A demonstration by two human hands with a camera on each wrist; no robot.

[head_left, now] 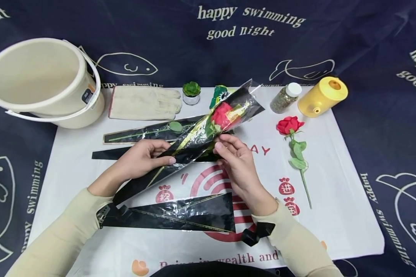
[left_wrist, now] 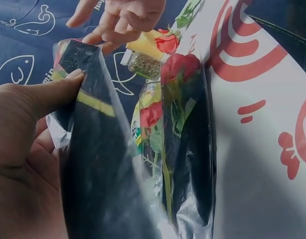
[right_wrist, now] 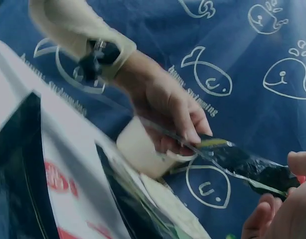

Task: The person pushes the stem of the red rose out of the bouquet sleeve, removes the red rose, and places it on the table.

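Note:
My left hand [head_left: 138,159] grips a black, gold-edged flower sleeve [head_left: 190,148] by its middle, thumb on top. The sleeve slants up to the right, and a red rose [head_left: 225,115] shows inside its clear upper end. My right hand [head_left: 240,165] is at the sleeve's edge just below the bloom, thumb and fingers loosely bent and apart. In the right wrist view the sleeve's flower end [right_wrist: 272,179] reaches between that thumb and the fingers. Behind lie two more sleeves, their red roses [left_wrist: 179,69] visible in the left wrist view. A flat black sleeve [head_left: 180,215] lies in front.
A loose red rose [head_left: 289,125] lies on the right, below a yellow container [head_left: 322,98] and a white-capped jar [head_left: 286,98]. Along the back stand a small potted plant [head_left: 192,92], a green packet [head_left: 219,95], gloves [head_left: 143,103] and a cream bucket [head_left: 69,115].

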